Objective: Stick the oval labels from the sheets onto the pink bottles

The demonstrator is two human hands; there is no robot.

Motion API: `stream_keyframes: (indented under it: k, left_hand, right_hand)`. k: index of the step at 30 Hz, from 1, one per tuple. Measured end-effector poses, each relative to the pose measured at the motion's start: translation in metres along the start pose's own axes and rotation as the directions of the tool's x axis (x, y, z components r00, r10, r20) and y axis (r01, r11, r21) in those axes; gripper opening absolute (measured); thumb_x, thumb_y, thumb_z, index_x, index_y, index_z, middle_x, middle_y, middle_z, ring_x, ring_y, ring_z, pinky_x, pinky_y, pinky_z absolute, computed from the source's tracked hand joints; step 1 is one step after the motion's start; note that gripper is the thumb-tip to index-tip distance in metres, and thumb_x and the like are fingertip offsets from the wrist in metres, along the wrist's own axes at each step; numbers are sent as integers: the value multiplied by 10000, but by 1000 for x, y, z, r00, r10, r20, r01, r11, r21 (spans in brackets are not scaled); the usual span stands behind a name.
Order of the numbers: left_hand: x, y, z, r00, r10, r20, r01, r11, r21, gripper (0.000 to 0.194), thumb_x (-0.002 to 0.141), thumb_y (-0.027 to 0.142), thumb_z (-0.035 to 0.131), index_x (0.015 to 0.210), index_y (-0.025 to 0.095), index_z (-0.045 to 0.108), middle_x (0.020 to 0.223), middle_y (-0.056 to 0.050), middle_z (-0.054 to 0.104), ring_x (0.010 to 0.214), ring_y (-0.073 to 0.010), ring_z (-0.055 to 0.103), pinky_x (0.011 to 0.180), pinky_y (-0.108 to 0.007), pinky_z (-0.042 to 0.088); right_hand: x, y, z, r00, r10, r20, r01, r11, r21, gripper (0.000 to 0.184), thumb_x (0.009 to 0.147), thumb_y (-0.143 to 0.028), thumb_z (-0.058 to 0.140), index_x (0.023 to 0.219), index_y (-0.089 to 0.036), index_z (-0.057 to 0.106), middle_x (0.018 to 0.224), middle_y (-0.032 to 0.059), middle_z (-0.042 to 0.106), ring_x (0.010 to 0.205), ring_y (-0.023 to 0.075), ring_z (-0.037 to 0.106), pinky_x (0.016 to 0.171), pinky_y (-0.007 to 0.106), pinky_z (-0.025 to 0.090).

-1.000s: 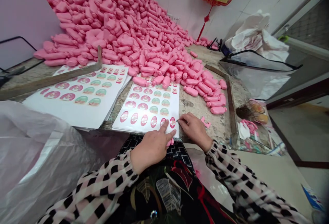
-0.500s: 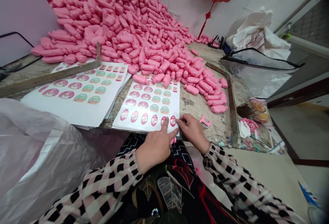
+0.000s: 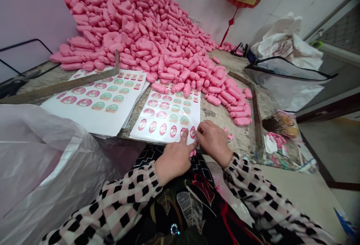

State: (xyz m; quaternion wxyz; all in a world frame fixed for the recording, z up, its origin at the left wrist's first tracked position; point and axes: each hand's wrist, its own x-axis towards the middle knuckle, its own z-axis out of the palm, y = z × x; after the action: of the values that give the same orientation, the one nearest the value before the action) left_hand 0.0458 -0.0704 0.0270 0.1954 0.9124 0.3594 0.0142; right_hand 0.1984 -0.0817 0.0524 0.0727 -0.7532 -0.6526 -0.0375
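Note:
A sheet of stickers (image 3: 149,134) lies at the table's front edge, printed with pink ovals and pink and green domed labels. My left hand (image 3: 176,159) rests over its lower right corner, index finger stretched onto the bottom row. Under its palm the curled fingers hold a pink plastic piece (image 3: 192,153), mostly hidden. With thumb and forefinger pinched together, my right hand (image 3: 213,140) is at the edge of the last oval sticker (image 3: 192,131) in that row. Pink plastic bottles (image 3: 159,88) lie across the sheet's upper end.
A large heap of pink bottles (image 3: 135,31) covers the back of the table. Left of the sheet, a wooden strip (image 3: 64,86) lies across another sticker stack (image 3: 81,119). A wooden edge strip (image 3: 257,121) bounds the right. A translucent bag (image 3: 50,162) stands at lower left.
My right hand has moved slightly left and closer over the last oval sticker, its fingertips now at the sticker's edge. The left hand stays on the sheet; the view has shifted a little.

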Motion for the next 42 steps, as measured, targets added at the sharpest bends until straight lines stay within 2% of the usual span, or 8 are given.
stream_keyframes:
  k: [9,13,15,17,19,20,22,42]
  left_hand:
    - [-2,-2,-3,1000,-4,15,5,998,-57,512,829,288,435,1330,369,365,1479,-127,158,949,-319,597,781,-462,439]
    - [-4,-9,-19,997,-18,-77,-17,904,-427,536,773,352,554,1295,330,431,1357,-103,405,1053,-304,542,849,-425,420]
    - [-2,-11,-29,989,-89,-116,-34,635,-772,499,781,462,532,1246,287,483,1160,-91,559,928,-246,592,759,-359,465]
    - [1,-10,-36,987,-158,-44,-19,155,-988,486,792,568,455,1147,247,537,948,-64,608,693,-162,597,594,-282,472]
    - [5,-7,-41,981,-187,60,1,-299,-954,476,786,610,427,1038,229,559,824,-28,588,576,-112,550,506,-237,443]
    - [7,-5,-42,975,-195,103,4,-449,-893,466,776,612,446,998,220,562,794,-16,576,570,-105,541,497,-229,441]
    - [9,-2,-42,966,-200,165,10,-605,-796,448,764,592,492,970,200,563,764,-8,562,583,-103,544,504,-230,454]
    - [7,-5,-38,986,-153,67,-29,-550,-835,506,773,598,473,1038,180,575,730,-13,540,586,-92,529,499,-202,438]
  right_hand:
    - [9,12,-17,984,152,-92,-127,964,235,233,748,-448,563,690,-227,609,744,-5,601,648,136,510,531,257,265]
    - [9,23,-28,973,217,-75,-138,815,563,282,703,-482,605,672,-201,595,655,-8,564,580,121,468,521,246,308]
    - [5,21,-32,968,244,-53,-117,629,768,296,688,-475,634,679,-187,569,613,-20,523,556,110,439,513,238,323]
    - [-2,12,-36,970,240,-33,-81,450,889,297,676,-455,662,688,-180,551,613,-28,506,557,103,426,520,235,340]
    - [-8,-1,-38,979,201,-14,-61,360,931,283,674,-431,676,692,-177,553,632,-26,513,578,103,434,540,237,356]
    - [-11,-8,-39,984,177,-3,-60,345,937,273,677,-420,679,689,-176,557,634,-26,516,584,102,438,546,236,360]
    - [-15,-20,-40,990,138,19,-64,332,941,254,680,-399,683,677,-176,561,630,-29,522,580,99,438,545,232,359]
    - [-18,-28,-29,995,71,-73,17,593,805,239,724,-430,634,702,-195,592,671,-9,583,585,114,486,545,239,368]
